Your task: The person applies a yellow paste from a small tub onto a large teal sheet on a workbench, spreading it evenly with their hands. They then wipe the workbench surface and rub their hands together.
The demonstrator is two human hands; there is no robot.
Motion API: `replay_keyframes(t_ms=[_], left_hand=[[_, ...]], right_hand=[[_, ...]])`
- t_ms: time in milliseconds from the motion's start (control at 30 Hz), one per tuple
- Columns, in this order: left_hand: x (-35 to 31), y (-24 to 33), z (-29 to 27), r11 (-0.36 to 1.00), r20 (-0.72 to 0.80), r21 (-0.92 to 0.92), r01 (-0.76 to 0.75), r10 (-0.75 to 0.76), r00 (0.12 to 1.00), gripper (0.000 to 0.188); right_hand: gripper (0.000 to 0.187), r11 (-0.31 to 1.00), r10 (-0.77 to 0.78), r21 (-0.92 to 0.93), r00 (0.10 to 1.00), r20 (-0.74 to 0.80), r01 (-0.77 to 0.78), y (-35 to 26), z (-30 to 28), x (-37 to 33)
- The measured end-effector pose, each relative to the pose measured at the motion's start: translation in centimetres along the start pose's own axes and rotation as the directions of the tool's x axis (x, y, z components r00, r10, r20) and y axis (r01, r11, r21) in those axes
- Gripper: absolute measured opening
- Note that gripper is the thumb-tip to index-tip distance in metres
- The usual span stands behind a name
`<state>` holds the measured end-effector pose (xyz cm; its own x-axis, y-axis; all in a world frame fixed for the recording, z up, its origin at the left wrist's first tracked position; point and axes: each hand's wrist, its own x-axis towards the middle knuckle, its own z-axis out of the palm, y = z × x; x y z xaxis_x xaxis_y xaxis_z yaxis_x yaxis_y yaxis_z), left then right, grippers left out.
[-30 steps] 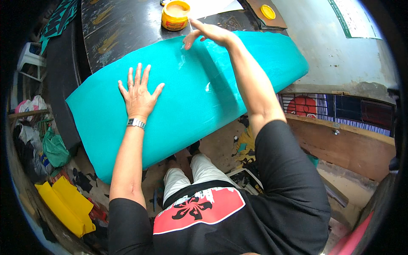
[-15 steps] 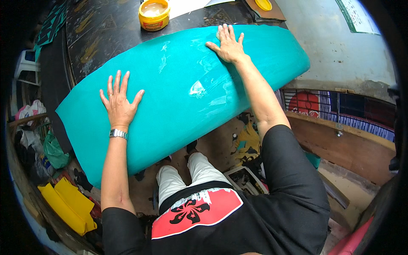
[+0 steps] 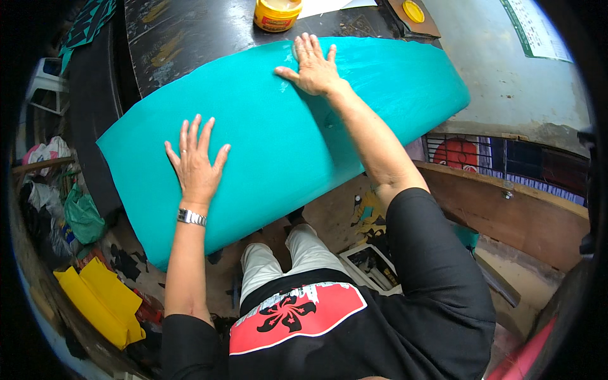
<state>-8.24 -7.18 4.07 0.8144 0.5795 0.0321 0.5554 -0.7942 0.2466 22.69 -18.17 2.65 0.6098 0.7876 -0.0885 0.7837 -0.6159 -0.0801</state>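
A large teal sheet, looking like leather (image 3: 266,158), lies over the dark table and hangs past its near edge. My left hand (image 3: 198,168) rests flat on its left part, fingers spread, a metal watch (image 3: 192,217) on the wrist. Near the sheet's far edge, my right hand (image 3: 315,69) presses down with its palm, fingers stretched out and thumb apart. A wet, glossy smear shows beside the right fingers, and faint streaks mark the sheet's right part. Just beyond the far edge stands an open yellow tub (image 3: 277,16) holding a pale substance.
The dark scuffed tabletop (image 3: 190,38) shows behind the sheet. At the far right lies a yellow lid (image 3: 413,11) on a brown piece. Yellow folded material (image 3: 101,304), a green bag (image 3: 84,215) and a white stool (image 3: 49,85) are at the left; a white container (image 3: 370,266) sits below.
My right hand has slid left across the sheet, and the white wet patches in its middle have been smeared away. The left hand stays flat on the sheet. The view has shifted slightly.
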Motion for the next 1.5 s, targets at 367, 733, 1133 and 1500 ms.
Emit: replay_keyframes(t_ms=[367,733,1133,1500], left_hand=[[-1.3,-2.1,1.4,0.885,-0.112,-0.358,-0.297,0.275,0.955,0.039],[-0.6,-1.1,1.2,0.960,-0.118,-0.181,-0.214,0.195,0.974,0.061],[0.3,-0.2,-0.1,0.981,-0.064,-0.139,-0.136,0.128,0.990,0.058],[0.3,0.3,-0.1,0.989,-0.071,-0.117,-0.094,0.086,0.994,0.064]], right_hand=[[0.102,0.938,-0.304,0.142,0.947,-0.109,0.317,-21.6,2.2,-0.5],[0.053,0.752,-0.338,0.375,0.806,-0.485,0.541,-22.8,-5.8,0.9],[0.068,0.976,0.219,0.052,0.967,-0.132,-0.213,0.8,-5.3,17.5],[0.086,0.901,0.021,0.320,0.768,0.640,-0.291,-1.8,-11.6,8.1]])
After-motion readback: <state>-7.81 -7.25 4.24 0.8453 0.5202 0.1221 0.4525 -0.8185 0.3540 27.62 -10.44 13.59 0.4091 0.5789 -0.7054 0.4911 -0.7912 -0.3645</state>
